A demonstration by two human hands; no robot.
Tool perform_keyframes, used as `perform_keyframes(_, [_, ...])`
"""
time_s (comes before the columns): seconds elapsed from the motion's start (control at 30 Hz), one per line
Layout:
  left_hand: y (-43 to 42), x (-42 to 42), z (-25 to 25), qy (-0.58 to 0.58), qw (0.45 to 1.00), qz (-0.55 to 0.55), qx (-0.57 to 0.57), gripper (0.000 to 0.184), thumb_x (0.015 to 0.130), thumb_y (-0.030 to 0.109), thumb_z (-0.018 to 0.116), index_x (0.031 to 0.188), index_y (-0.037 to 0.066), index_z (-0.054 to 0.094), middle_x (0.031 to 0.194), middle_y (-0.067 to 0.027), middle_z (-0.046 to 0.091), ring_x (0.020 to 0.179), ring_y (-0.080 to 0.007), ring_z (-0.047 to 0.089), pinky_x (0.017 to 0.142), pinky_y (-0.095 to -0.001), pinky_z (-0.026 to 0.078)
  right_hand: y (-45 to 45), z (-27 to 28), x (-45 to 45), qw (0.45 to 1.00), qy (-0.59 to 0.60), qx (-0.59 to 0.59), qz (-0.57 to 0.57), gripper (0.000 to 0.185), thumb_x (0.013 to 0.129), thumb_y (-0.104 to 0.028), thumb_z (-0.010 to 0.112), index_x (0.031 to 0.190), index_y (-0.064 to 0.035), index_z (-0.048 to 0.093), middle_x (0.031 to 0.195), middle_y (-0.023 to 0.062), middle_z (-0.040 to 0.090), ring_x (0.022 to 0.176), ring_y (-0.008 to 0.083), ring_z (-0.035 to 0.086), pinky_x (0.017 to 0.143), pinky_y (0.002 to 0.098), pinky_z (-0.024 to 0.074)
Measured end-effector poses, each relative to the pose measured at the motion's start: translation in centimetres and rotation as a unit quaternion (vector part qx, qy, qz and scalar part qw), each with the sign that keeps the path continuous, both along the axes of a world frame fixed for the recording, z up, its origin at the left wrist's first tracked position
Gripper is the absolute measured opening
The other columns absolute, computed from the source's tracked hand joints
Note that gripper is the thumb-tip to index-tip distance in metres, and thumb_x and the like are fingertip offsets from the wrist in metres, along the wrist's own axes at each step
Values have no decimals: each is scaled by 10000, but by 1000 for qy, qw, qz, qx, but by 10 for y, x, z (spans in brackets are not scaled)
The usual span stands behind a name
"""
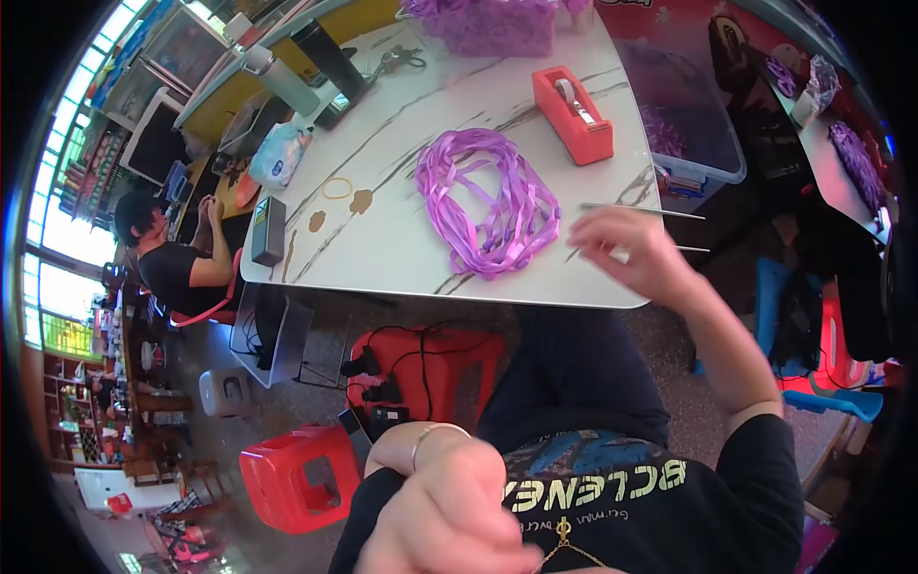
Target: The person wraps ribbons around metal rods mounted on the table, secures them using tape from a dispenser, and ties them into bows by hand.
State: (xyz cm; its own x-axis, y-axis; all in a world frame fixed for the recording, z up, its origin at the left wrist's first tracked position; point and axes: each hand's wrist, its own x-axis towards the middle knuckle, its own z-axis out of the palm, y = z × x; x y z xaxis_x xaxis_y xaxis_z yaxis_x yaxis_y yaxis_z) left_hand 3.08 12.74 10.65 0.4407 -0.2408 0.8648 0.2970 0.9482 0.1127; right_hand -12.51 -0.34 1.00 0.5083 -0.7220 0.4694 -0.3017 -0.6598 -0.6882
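My right hand (639, 256) is over the right edge of the white table, fingers loosely bent and apart, with no held thing visible. Two thin metal rods, an upper rod (669, 212) and a lower rod (694, 250), stick out past the table edge beside it; the hand covers part of them. Just left of its fingertips lies a loose coil of purple ribbon (442, 206). My left hand (435, 521) is close to the camera in front of my chest, fingers curled closed. Whatever it may hold is hidden.
On the marbled table (382, 258) are a red tape dispenser (574, 115), a tissue pack (280, 156), a dark box (269, 231), a rubber band (337, 187) and keys (400, 60). A purple-filled basket (497, 29) stands behind. Left, a person (182, 258) sits. Red stools (298, 478) are below.
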Motion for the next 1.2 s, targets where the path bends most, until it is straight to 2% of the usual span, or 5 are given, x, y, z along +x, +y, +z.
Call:
perform_keyframes(0.03, [-21,44,-29,-194,963,-66,-173,232,699,249,676,566,124,533,617,-7,558,540,-146,542,516,-281,451,7,-11,4,1000,-9,-5,7,133,759,-1,627,890,-26,625,875,78,612,678,164,592,552,249,477])
perform_keyframes(0.07, [3,66,-21,-466,869,157,58,178,713,159,615,570,121,515,624,-5,563,545,-155,548,518,-291,454,14,-19,7,999,-22,34,-5,128,763,-3,626,889,-25,627,862,78,612,665,159,586,550,248,472])
perform_keyframes(0.4, [-141,109,-109,-700,595,196,343,178,699,188,696,810,64,632,740,-68,535,751,-262,553,665,-370,455,27,-47,13,976,-91,151,-130,86,781,-20,616,865,-6,625,746,63,587,574,114,525,528,237,430])
perform_keyframes(0.9, [-214,110,46,-275,894,-56,349,128,913,154,489,936,42,544,908,-110,645,789,-173,647,616,-222,488,30,-50,11,976,-105,126,-146,100,787,-22,621,885,-6,618,720,52,598,575,97,522,533,239,425])
perform_keyframes(1.2, [-100,41,26,-296,838,-291,355,139,931,163,442,905,37,494,911,-162,620,786,-209,644,589,-213,481,46,12,1,960,-259,-3,-108,323,773,-42,649,1071,10,538,971,88,616,819,139,581,732,256,456])
